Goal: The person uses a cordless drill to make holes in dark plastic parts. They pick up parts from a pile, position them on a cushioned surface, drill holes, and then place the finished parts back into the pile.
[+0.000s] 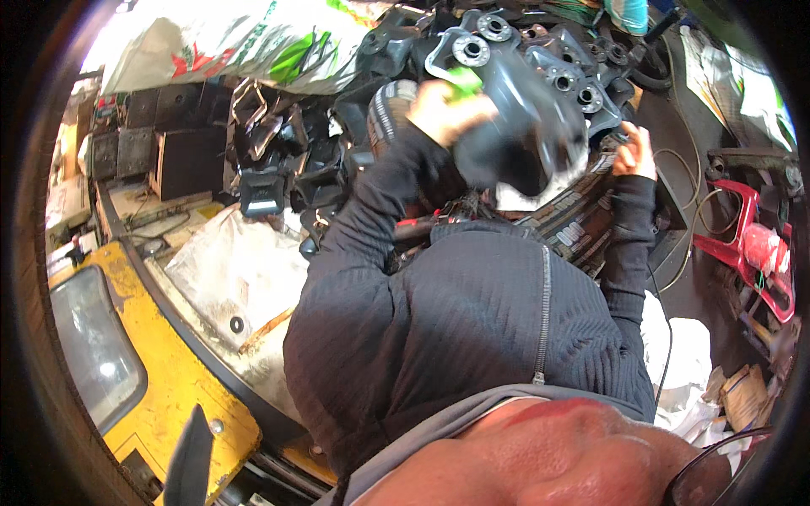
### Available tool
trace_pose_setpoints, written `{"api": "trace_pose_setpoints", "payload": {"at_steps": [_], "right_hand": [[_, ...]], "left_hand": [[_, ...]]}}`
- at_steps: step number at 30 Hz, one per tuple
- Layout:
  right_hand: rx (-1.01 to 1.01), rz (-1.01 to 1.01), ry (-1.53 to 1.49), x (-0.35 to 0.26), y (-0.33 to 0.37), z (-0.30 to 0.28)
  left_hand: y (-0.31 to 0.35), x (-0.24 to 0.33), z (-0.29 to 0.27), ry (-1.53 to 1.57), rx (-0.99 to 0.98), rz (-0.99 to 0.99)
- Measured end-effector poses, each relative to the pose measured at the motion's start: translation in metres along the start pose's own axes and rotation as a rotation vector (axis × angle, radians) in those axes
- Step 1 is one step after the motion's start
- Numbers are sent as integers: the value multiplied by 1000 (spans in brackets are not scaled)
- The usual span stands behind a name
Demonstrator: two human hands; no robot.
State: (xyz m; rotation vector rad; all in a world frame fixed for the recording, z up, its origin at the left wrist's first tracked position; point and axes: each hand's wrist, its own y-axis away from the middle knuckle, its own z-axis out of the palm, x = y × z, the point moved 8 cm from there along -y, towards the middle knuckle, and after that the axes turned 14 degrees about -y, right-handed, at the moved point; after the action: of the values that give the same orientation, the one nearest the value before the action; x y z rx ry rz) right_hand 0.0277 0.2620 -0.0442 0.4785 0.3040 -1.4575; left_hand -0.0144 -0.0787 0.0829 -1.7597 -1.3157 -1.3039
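Lifting one dark metal bracket (523,126) clear of the parts pile (287,160), left hand (443,110) clamped on it (right hand (634,152) gripping striped fabric (582,219)), nothing set down yet.

Arrangement of parts about the two raised hands.
A metal bracket (523,118) is held between left hand (443,110) and right hand (634,152); stacked parts (287,169) are piled left, a sack (228,46) behind.
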Motion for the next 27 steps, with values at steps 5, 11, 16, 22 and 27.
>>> {"api": "trace_pose_setpoints", "payload": {"at_steps": [5,11,16,22,27], "right_hand": [[181,10,-580,-42,65,-82],[361,-188,-678,-40,120,-121],[446,-220,-491,-56,135,-130],[520,-309,-251,-73,153,-158],[566,-383,-260,-78,169,-166]], "left_hand": [[-5,-62,-211,-362,750,-155],[-12,-242,-269,-459,685,-830],[-25,-306,-243,-72,790,-793],[-92,-321,-236,547,589,-638],[-62,-388,-266,-698,475,-782]]}}
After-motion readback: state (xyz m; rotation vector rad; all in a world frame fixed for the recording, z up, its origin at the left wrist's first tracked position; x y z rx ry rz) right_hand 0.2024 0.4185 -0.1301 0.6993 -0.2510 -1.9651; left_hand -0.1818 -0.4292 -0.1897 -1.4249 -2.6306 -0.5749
